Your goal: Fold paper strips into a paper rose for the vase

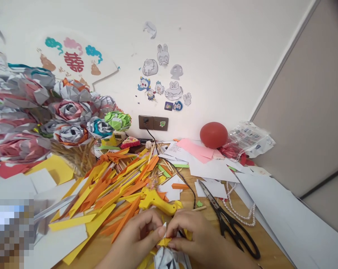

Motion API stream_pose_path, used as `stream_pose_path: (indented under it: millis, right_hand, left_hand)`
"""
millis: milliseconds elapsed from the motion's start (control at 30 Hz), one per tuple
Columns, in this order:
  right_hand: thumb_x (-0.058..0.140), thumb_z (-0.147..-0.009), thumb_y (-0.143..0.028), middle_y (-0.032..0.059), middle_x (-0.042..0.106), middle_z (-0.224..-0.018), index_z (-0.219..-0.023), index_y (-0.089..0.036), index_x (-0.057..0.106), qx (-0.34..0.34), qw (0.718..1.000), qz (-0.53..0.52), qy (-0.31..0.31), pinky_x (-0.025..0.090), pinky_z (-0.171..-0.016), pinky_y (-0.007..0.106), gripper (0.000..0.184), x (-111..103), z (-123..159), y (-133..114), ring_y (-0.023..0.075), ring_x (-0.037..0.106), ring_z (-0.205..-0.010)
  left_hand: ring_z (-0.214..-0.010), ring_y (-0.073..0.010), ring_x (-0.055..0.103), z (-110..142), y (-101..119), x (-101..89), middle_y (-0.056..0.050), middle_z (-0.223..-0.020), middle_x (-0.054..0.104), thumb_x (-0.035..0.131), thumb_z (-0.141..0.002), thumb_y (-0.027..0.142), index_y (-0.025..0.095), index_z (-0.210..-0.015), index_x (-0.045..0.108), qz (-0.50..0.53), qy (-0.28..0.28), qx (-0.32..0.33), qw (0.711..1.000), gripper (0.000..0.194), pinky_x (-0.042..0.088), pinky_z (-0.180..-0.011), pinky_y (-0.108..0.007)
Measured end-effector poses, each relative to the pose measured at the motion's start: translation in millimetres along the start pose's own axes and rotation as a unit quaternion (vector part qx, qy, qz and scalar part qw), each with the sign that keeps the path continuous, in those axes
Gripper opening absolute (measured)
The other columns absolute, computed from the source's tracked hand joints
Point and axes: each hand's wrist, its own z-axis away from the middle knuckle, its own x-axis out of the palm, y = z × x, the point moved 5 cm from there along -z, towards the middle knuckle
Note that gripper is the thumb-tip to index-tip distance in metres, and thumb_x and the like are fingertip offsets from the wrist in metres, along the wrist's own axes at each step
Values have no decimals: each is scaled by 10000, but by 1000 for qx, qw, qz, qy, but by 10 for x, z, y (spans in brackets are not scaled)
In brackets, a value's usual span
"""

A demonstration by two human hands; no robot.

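Note:
At the table's near edge my left hand (143, 233) and my right hand (192, 233) meet with fingertips pinched together. Between them is a small folded paper piece (164, 242), yellow with a white tip. Just below sits a white and yellow folded paper flower (169, 258), partly cut off by the frame's bottom. Whether the piece is joined to the flower I cannot tell. Right beyond my fingers lies a yellow glue gun (157, 200), its black cord running back to the wall. To the right of my right hand lie black-handled scissors (227, 220).
Orange and yellow folded paper strips (112, 186) spread left of centre. A bouquet of paper flowers (70, 112) stands behind them. At the back right are a red balloon (213, 135) and a plastic bag (250, 138). White sheets (294, 220) and a bead string (238, 213) lie right.

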Motion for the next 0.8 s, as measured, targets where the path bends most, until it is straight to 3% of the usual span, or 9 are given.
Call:
stream_pose_path:
  millis: [133, 333, 467, 667, 800]
  right_hand:
    - [705, -695, -87, -22, 665, -711, -789, -198, 680, -39, 999, 16, 7, 418, -662, 209, 148, 4, 2, -29, 119, 584, -684]
    - [690, -638, -20, -37, 648, -626, -712, -189, 683, -3, 999, 3, 36, 403, -593, 185, 185, 22, -14, -35, 99, 560, -590]
    - [616, -632, 8, -38, 648, -624, -700, -197, 676, -65, 997, 37, 33, 412, -618, 196, 225, 63, -7, -42, 105, 552, -589]
    - [622, -780, -133, 16, 701, -750, -814, -190, 688, -91, 995, 40, 10, 441, -690, 228, 93, 48, -15, 4, 138, 607, -719]
    - [522, -862, -162, 22, 723, -788, -848, -197, 685, -161, 987, 27, 2, 457, -719, 244, 167, 13, -5, -95, 136, 625, -753]
  left_hand:
    - [-580, -142, 495, 12, 25, -7, 9, -613, 524, 567, -715, 580, 188, -617, 515, -25, 4, 0, 1000, 407, 391, -545, -249]
    - [-595, -152, 511, 13, 73, -31, 1, -609, 543, 563, -736, 433, 198, -590, 521, -89, 38, 19, 995, 280, 395, -548, -244]
    - [-583, -146, 503, 6, 71, -30, 1, -588, 550, 552, -738, 346, 198, -560, 524, -129, 51, 34, 990, 233, 387, -542, -235]
    - [-571, -144, 503, 4, 86, -46, 6, -592, 539, 508, -748, 345, 201, -576, 512, -122, 60, 29, 990, 224, 409, -528, -237]
    - [-545, -133, 493, 10, 87, -73, 18, -573, 535, 518, -740, 338, 207, -560, 513, -133, 77, 24, 988, 223, 410, -507, -227]
